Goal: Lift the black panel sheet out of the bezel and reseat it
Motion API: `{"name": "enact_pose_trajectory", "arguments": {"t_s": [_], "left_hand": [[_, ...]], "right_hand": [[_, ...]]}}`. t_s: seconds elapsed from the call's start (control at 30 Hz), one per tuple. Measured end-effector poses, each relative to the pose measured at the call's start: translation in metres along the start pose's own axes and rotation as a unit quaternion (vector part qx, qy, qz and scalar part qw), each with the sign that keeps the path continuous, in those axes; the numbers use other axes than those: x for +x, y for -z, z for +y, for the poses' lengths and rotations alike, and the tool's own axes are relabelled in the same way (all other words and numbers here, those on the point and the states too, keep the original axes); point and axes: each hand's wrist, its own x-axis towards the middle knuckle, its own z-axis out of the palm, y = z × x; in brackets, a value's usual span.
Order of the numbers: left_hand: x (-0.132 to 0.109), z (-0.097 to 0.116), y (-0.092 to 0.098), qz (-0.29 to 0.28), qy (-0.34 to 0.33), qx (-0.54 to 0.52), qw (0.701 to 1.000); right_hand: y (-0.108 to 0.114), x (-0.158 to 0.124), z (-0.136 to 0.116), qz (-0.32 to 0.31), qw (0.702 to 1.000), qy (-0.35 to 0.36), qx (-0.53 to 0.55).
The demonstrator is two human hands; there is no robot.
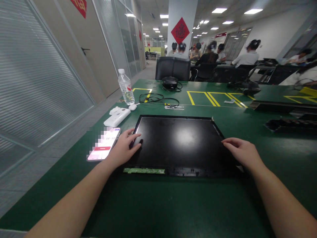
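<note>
A black display panel, glossy and reflecting a ceiling light, lies flat on the green table in front of me. Along its near edge runs a narrow green circuit board. At the panel's left edge rests my left hand, its fingers apart and touching the frame and screen surface. My right hand is at the right edge, thumb and fingertips pinched together on the frame. Its lower fingers are partly hidden behind the hand. Left of my left hand lies a lit phone.
A white device, a small white case and a water bottle stand back left. Behind the panel lie a black cable and a round black object. Dark strip-shaped parts lie right. Several people sit farther back.
</note>
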Motion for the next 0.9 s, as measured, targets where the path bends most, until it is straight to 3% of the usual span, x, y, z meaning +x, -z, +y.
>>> {"name": "enact_pose_trajectory", "arguments": {"t_s": [0.23,0.4,0.9], "left_hand": [[-0.007,0.015,0.013,-0.116,-0.092,-0.046,0.988],[-0.009,0.024,0.027,-0.182,-0.089,-0.057,0.977],[-0.010,0.026,0.039,-0.233,-0.113,-0.055,0.964]], "right_hand": [[0.001,0.001,0.000,-0.011,1.000,-0.009,-0.003],[0.001,0.000,-0.001,-0.011,1.000,-0.007,-0.004],[-0.001,0.002,0.006,-0.008,1.000,-0.002,0.001]]}}
